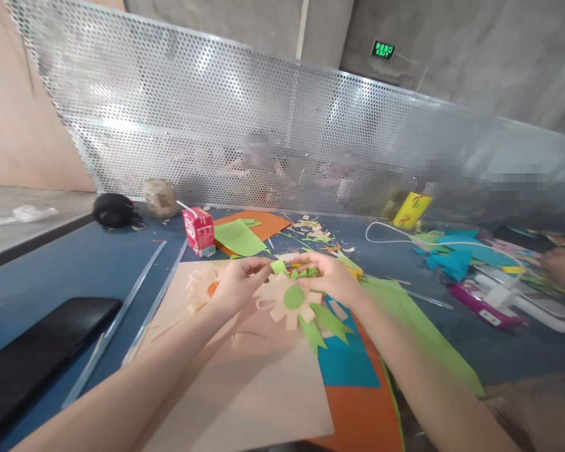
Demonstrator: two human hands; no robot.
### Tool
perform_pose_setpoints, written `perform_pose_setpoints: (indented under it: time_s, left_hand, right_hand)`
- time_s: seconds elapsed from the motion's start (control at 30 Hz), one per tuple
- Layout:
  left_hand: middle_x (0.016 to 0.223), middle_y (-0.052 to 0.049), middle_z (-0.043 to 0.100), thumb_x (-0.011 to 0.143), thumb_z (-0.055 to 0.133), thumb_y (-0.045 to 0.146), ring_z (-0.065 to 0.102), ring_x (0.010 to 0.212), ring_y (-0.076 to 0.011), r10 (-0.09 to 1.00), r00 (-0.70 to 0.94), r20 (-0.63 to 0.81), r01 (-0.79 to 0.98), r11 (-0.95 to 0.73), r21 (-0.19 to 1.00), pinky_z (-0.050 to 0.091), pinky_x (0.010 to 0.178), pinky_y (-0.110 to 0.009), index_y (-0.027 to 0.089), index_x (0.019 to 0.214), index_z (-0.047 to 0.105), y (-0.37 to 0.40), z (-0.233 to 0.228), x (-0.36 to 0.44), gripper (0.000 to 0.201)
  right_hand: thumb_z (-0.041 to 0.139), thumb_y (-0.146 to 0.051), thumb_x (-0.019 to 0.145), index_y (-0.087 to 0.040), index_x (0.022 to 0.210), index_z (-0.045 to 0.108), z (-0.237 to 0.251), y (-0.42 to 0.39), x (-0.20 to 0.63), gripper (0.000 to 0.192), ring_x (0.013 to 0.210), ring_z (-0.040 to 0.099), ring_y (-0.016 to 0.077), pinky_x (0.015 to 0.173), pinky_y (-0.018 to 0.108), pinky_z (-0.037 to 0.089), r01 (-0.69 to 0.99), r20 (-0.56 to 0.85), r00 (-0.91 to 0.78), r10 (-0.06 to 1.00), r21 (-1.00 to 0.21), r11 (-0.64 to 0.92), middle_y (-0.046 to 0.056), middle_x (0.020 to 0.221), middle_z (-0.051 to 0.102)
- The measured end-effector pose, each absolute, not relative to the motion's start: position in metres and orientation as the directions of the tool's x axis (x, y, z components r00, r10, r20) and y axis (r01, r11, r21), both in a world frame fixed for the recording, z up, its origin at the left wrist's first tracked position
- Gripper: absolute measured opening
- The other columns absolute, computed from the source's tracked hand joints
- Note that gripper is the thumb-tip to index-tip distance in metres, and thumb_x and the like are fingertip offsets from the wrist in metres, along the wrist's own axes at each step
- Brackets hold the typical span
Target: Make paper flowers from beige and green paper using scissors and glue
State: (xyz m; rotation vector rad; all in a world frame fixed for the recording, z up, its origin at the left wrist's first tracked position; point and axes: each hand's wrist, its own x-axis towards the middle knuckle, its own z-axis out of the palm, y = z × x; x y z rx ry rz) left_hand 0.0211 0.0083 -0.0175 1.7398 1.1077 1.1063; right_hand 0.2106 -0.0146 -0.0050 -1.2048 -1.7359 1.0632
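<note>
A beige paper flower (282, 312) with a green round centre lies on a large beige sheet (263, 402), with pointed green paper leaves (332, 323) at its lower right. At the flower's top edge, my left hand (242, 282) pinches a small green paper strip (279, 267) between its fingertips. My right hand (332, 277) curves over the same edge from the right, its thumb on an upper petal and its fingers over green paper bits (308, 272). Another beige flower (198, 290) with an orange centre sits left, partly behind my left hand.
A pink drink carton (199, 232), orange paper (268, 223) and paper scraps (313, 232) lie beyond my hands. Blue paper (351, 364) and green paper (419, 320) lie right. A black case (47, 351) is left. Another person's hand (562, 267) reaches in at right, near a purple packet (484, 307).
</note>
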Motion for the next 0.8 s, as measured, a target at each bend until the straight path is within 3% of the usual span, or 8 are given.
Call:
perform_pose_setpoints:
  time_s: [0.23, 0.33, 0.47, 0.53, 0.67, 0.8]
  left_hand:
    - [0.054, 0.0, 0.059, 0.067, 0.058, 0.041, 0.046, 0.044, -0.0091, 0.955, 0.063, 0.291, 0.258, -0.297, 0.919, 0.032, 0.04, -0.02, 0.016, 0.069, 0.067, 0.012, -0.008, 0.01, 0.027]
    - [0.061, -0.004, 0.064, 0.067, 0.059, 0.039, 0.052, 0.046, -0.0104, 0.965, 0.08, 0.252, 0.16, -0.261, 0.952, 0.032, 0.04, -0.021, 0.016, 0.077, 0.067, 0.01, -0.001, 0.008, 0.027]
    - [0.09, -0.01, 0.067, 0.066, 0.061, 0.038, 0.063, 0.072, -0.0171, 0.974, 0.129, 0.185, -0.07, -0.177, 0.982, 0.039, 0.05, -0.021, 0.015, 0.082, 0.066, 0.01, -0.002, 0.008, 0.029]
    - [0.095, -0.01, 0.065, 0.066, 0.062, 0.039, 0.063, 0.074, -0.0172, 0.981, 0.146, 0.128, -0.148, -0.106, 0.983, 0.04, 0.051, -0.02, 0.014, 0.082, 0.065, 0.012, -0.005, 0.008, 0.029]
    - [0.081, -0.007, 0.063, 0.063, 0.065, 0.039, 0.059, 0.061, -0.0117, 0.987, 0.155, 0.049, -0.222, -0.014, 0.975, 0.04, 0.049, -0.019, 0.013, 0.078, 0.061, 0.016, -0.01, 0.007, 0.031]
    - [0.06, 0.001, 0.052, 0.062, 0.065, 0.039, 0.049, 0.05, -0.0069, 0.987, 0.129, 0.093, -0.134, -0.076, 0.988, 0.04, 0.048, -0.019, 0.013, 0.069, 0.058, 0.015, -0.011, 0.008, 0.028]
  right_hand:
    - [0.061, -0.023, 0.069, -0.019, 0.098, 0.057, -0.009, -0.016, 0.209, 0.03, 0.09, 0.058, 0.0161, 0.075, 0.029, 0.047, 0.379, 0.095, -0.488, 0.868, -0.872, 0.309, 0.005, 0.094, 0.063]
    - [0.053, -0.029, 0.076, -0.02, 0.093, 0.059, -0.009, -0.018, 0.208, 0.02, 0.087, 0.059, 0.0156, 0.076, 0.029, 0.046, 0.427, 0.143, -0.458, 0.877, -0.83, 0.358, 0.004, 0.093, 0.064]
    - [0.048, -0.032, 0.079, -0.02, 0.086, 0.061, -0.01, -0.014, 0.212, 0.019, 0.082, 0.059, 0.0162, 0.075, 0.03, 0.044, 0.665, 0.291, -0.246, 0.925, -0.643, 0.379, 0.004, 0.088, 0.065]
    - [0.048, -0.034, 0.079, -0.02, 0.084, 0.06, -0.012, -0.011, 0.217, 0.019, 0.077, 0.059, 0.0155, 0.071, 0.028, 0.043, 0.733, 0.313, -0.196, 0.929, -0.583, 0.351, 0.003, 0.084, 0.065]
    - [0.054, -0.041, 0.073, -0.019, 0.081, 0.057, -0.019, -0.008, 0.225, 0.023, 0.07, 0.057, 0.0165, 0.062, 0.027, 0.041, 0.886, 0.242, -0.173, 0.955, -0.384, 0.258, 0.004, 0.08, 0.063]
    - [0.053, -0.031, 0.074, -0.017, 0.079, 0.056, -0.022, -0.009, 0.223, 0.015, 0.079, 0.056, 0.0196, 0.064, 0.026, 0.039, 0.961, 0.141, -0.224, 0.964, -0.135, 0.243, 0.007, 0.086, 0.06]
